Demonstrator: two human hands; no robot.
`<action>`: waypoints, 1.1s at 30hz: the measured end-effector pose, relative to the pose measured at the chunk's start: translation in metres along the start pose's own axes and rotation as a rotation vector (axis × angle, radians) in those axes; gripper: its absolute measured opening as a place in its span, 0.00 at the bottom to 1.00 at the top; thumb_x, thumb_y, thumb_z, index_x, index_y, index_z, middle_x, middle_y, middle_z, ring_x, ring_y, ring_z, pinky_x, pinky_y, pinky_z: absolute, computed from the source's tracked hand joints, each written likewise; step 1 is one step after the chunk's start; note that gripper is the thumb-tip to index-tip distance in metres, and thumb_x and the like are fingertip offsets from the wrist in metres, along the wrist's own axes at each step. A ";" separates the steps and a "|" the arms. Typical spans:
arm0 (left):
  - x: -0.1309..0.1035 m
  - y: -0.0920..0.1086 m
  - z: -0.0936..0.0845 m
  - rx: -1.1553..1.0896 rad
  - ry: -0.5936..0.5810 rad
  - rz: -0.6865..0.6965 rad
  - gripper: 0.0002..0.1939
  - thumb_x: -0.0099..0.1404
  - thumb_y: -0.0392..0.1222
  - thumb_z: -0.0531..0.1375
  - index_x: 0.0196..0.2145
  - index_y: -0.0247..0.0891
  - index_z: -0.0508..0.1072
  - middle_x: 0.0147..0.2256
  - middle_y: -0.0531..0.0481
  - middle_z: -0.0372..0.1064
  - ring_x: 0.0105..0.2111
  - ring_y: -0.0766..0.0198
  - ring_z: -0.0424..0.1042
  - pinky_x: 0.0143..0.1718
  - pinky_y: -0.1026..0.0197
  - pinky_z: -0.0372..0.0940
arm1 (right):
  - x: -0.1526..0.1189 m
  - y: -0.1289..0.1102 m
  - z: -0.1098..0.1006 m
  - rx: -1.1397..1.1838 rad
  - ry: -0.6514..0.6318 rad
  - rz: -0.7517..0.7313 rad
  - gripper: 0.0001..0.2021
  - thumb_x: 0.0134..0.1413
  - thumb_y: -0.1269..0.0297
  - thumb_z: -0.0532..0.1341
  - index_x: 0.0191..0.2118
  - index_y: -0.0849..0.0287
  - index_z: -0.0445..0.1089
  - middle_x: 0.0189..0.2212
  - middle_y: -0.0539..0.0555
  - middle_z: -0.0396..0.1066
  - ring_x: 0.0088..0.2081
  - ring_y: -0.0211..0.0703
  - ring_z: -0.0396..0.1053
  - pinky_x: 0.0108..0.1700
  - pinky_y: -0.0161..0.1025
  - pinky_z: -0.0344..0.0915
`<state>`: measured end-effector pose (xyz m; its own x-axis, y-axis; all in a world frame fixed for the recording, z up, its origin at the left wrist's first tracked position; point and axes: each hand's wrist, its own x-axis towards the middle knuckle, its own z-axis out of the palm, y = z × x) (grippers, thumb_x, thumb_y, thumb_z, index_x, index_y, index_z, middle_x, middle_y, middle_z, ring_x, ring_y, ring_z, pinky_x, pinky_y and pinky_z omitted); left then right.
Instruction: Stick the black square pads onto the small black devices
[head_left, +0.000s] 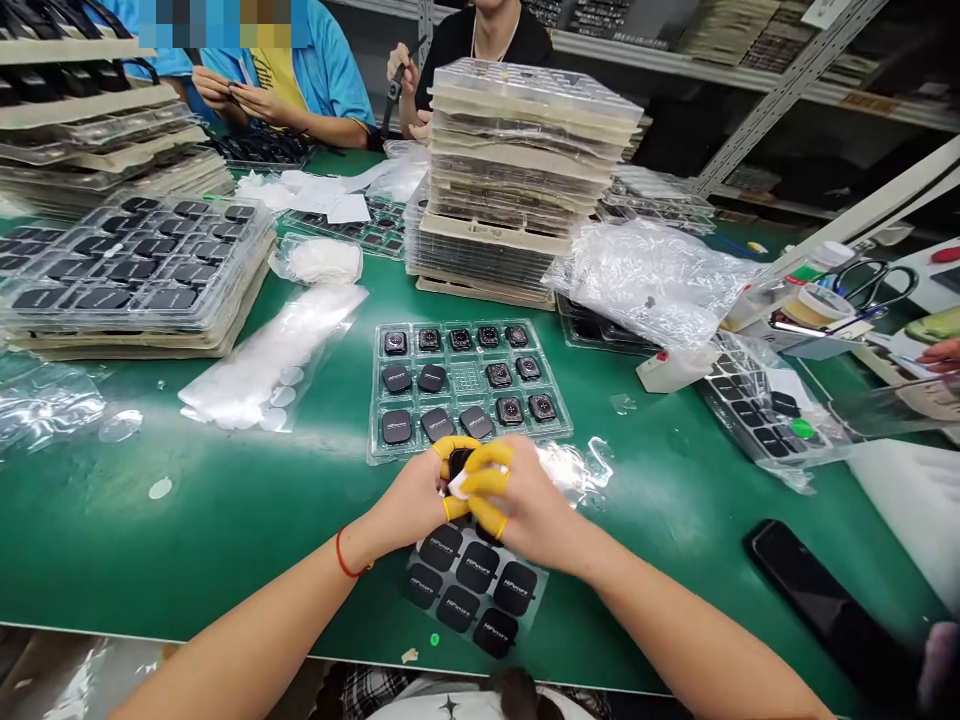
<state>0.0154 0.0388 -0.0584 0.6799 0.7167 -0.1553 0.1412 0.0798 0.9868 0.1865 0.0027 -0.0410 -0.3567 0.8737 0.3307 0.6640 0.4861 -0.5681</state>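
My left hand [420,495], with yellow finger covers and a red string at the wrist, grips a small black watch case [460,462]. Over it, my right hand [525,495], also in yellow finger covers, pinches a small white cloth [457,485] against the case. Just beyond my hands lies a clear tray [562,415] with watch cases and black square covers; one of its middle pockets holds nothing. Beneath my hands, a sheet of black square stickers [478,567] lies on the green table, its upper part hidden by my fingers.
A tall stack of trays [517,180] stands behind the tray, with more stacked trays [135,270] at left. Plastic bags [660,280] and a black phone [817,600] lie at right. Scissors [874,285] stand in a holder. Two people sit across the table.
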 end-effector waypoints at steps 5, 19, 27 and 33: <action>-0.002 0.004 0.000 0.054 -0.034 0.031 0.20 0.56 0.36 0.61 0.47 0.39 0.64 0.36 0.51 0.68 0.33 0.64 0.67 0.32 0.65 0.64 | 0.001 0.001 0.006 -0.068 0.123 -0.074 0.09 0.56 0.70 0.57 0.37 0.51 0.72 0.32 0.52 0.66 0.36 0.42 0.58 0.43 0.45 0.53; -0.003 -0.001 -0.002 -0.089 0.087 -0.035 0.26 0.58 0.42 0.63 0.52 0.41 0.59 0.37 0.49 0.70 0.38 0.59 0.72 0.37 0.60 0.68 | 0.002 0.027 -0.009 0.074 0.081 0.377 0.11 0.56 0.62 0.57 0.44 0.57 0.69 0.39 0.55 0.70 0.42 0.46 0.63 0.47 0.47 0.58; -0.008 0.004 -0.013 -0.107 0.121 0.088 0.26 0.58 0.43 0.63 0.52 0.42 0.58 0.47 0.44 0.69 0.48 0.55 0.69 0.50 0.54 0.64 | 0.000 0.026 -0.039 0.515 -0.329 0.602 0.09 0.49 0.64 0.60 0.37 0.59 0.73 0.34 0.52 0.72 0.35 0.41 0.67 0.39 0.39 0.63; -0.006 0.009 -0.011 -0.218 0.128 0.013 0.30 0.57 0.41 0.64 0.54 0.41 0.55 0.49 0.42 0.67 0.51 0.54 0.66 0.52 0.53 0.63 | 0.001 0.026 -0.042 0.491 -0.207 0.569 0.09 0.50 0.67 0.59 0.38 0.57 0.74 0.35 0.52 0.73 0.36 0.42 0.69 0.42 0.42 0.64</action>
<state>0.0048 0.0430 -0.0482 0.5817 0.7997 -0.1487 -0.0355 0.2075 0.9776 0.2304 0.0155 -0.0238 -0.1953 0.9530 -0.2318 0.4317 -0.1287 -0.8928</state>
